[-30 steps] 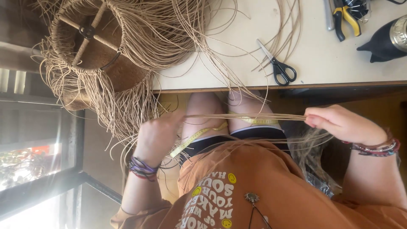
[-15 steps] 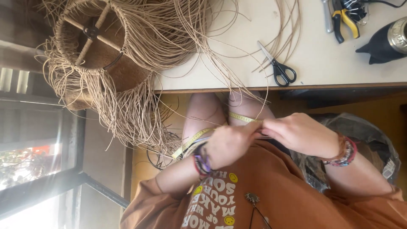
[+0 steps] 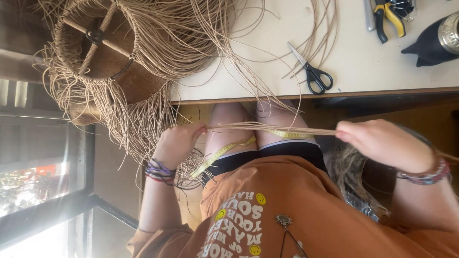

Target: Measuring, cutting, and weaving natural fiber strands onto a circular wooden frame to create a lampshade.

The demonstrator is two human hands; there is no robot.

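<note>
stretching a bundle of thin tan rattan strands (image 3: 267,128) taut between both hands: left hand (image 3: 179,141) pinches one end, right hand (image 3: 380,143) closes on the other, above a yellow tape measure (image 3: 224,153) on the lap. keeping tension even probably helps the strands stay aligned.

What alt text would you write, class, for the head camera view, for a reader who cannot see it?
A seated person stretches a bundle of tan cords taut between the left hand and right hand, a yellow tape measure across the lap. On the table lie a fringed woven lampshade, scissors and pliers.
</note>
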